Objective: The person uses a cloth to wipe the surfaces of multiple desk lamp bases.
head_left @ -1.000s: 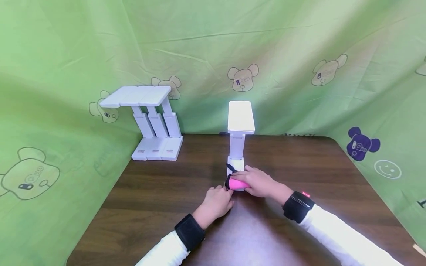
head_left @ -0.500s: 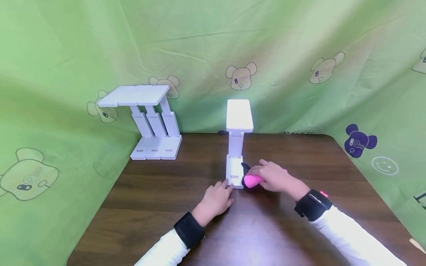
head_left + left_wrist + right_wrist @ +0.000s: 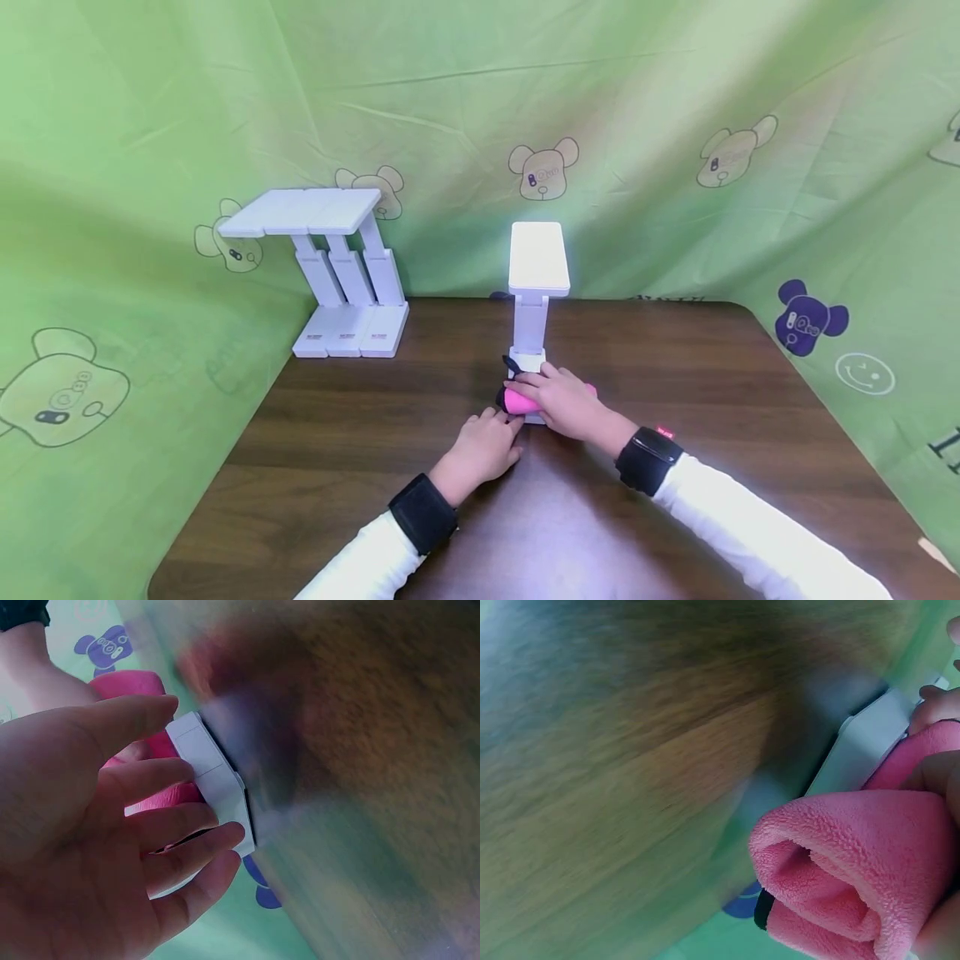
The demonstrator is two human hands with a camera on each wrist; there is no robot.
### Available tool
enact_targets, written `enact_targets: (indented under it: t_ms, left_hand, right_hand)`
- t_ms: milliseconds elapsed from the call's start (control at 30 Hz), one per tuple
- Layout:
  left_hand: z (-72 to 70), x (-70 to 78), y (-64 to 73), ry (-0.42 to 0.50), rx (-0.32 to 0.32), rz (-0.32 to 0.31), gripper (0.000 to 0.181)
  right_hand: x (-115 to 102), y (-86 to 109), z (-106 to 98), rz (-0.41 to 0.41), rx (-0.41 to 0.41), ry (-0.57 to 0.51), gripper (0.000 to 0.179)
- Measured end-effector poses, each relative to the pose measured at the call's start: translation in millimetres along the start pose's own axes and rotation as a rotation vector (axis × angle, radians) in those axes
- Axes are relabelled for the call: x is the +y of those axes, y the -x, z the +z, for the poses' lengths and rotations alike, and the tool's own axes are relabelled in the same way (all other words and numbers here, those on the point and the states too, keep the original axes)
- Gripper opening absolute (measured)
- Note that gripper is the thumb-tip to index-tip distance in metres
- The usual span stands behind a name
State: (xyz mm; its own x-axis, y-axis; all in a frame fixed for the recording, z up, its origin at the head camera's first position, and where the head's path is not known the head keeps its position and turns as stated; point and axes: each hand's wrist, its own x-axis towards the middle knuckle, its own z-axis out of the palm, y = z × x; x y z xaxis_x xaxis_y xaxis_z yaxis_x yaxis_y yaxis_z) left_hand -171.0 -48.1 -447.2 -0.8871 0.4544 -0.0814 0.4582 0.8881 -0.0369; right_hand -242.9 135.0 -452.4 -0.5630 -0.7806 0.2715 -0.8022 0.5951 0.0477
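Observation:
A lit white desk lamp (image 3: pixel 538 257) stands upright in the middle of the table, its flat head over its column. Across its base, my right hand (image 3: pixel 570 404) grips a folded pink plush cloth (image 3: pixel 519 403) with black edging. In the right wrist view the cloth (image 3: pixel 840 847) is bunched in soft folds beside the white base (image 3: pixel 862 742). My left hand (image 3: pixel 483 446) rests its fingertips at the base's near left corner. In the left wrist view its fingers (image 3: pixel 180 821) are extended against the base edge (image 3: pixel 199 750). The cloth and right hand hide much of the base.
Several white desk lamps (image 3: pixel 303 212), unlit, stand side by side at the table's back left. The brown wooden table (image 3: pixel 637 350) meets a green curtain (image 3: pixel 450 100) printed with bear heads. A small pale object (image 3: pixel 937 554) lies at the right edge.
My right hand slid the cloth right, off the lamp base's right edge, then back left across the base. The left hand has stayed at the base corner.

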Motion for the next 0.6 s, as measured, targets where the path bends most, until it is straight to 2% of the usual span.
enact_targets:
  t_ms: [267, 600]
  left_hand:
    - [-1.3, -0.5, -0.5, -0.011, 0.002, 0.012, 0.047]
    - [3.4, -6.2, -1.3, 0.081, -0.016, 0.004, 0.058]
  right_hand:
    - [1.1, 15.5, -3.3, 0.034, -0.017, 0.029, 0.062]
    - [15.6, 36.8, -14.2, 0.055, -0.071, 0.117, 0.057]
